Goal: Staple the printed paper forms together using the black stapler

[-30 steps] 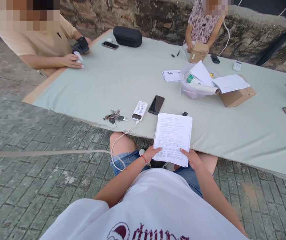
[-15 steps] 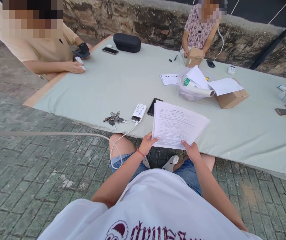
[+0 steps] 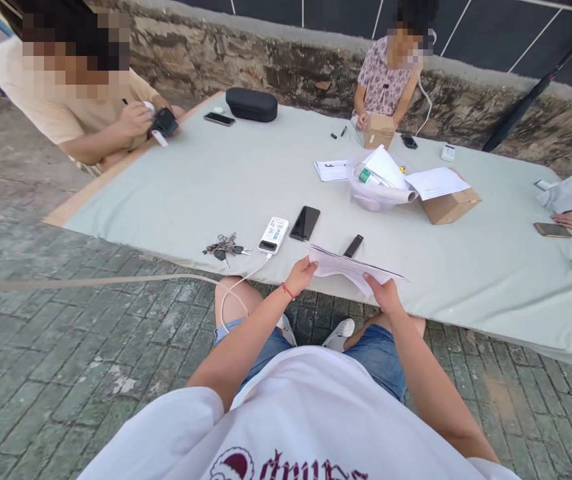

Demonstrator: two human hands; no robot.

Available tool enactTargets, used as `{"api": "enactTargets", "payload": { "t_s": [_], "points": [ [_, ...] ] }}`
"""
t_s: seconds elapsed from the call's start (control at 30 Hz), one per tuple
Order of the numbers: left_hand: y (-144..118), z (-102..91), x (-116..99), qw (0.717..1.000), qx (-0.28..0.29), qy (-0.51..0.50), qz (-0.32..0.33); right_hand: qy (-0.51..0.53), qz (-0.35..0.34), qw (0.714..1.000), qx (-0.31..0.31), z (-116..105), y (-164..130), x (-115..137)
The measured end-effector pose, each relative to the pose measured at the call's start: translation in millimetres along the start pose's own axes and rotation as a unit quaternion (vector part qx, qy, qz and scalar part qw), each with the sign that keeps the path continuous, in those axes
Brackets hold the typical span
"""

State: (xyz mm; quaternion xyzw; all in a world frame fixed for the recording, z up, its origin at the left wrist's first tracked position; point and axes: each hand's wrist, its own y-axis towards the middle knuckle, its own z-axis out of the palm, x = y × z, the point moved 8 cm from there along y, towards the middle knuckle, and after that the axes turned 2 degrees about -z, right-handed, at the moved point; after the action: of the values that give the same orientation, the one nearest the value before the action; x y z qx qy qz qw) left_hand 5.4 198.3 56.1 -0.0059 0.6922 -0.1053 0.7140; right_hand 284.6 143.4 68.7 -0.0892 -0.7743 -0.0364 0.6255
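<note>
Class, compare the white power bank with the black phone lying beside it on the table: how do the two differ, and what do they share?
The power bank is white with a printed label; the phone is plain glossy black. A white cable runs from the power bank off the table's edge; the phone has none plugged in. The power bank looks thicker, the phone flatter. Both are rectangular slabs, lying flat side by side on the grey-green table cover, angled alike.

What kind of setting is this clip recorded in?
Most likely an outdoor makeshift work spot: a low cloth-covered table stands on brick paving beside a rough stone wall, with several people seated around it.
</note>
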Motion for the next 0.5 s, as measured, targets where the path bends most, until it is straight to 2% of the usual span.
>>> {"api": "enactTargets", "payload": {
  "t_s": [0.1, 0.23, 0.37, 0.5],
  "points": [
    [-6.2, -1.1, 9.2, 0.999, -0.008, 0.008, -0.04, 0.015, 0.02, 0.999, -0.023, -5.4, -1.3, 0.9],
    [-14.7, 1.2, 29.3, 0.988, -0.001, -0.091, -0.121, 0.038, 0.051, 0.996, -0.068, -15.4, -6.2, -3.9],
    [-26.1, 6.9, 60.0, 0.961, 0.012, -0.193, -0.198, 0.082, 0.128, 0.987, -0.044, -12.6, -17.3, -39.6],
    [-35.7, 10.3, 88.5, 0.943, 0.012, -0.222, -0.25, 0.079, 0.164, 0.982, -0.047, -22.8, -31.6, -72.9]
  ]
}}
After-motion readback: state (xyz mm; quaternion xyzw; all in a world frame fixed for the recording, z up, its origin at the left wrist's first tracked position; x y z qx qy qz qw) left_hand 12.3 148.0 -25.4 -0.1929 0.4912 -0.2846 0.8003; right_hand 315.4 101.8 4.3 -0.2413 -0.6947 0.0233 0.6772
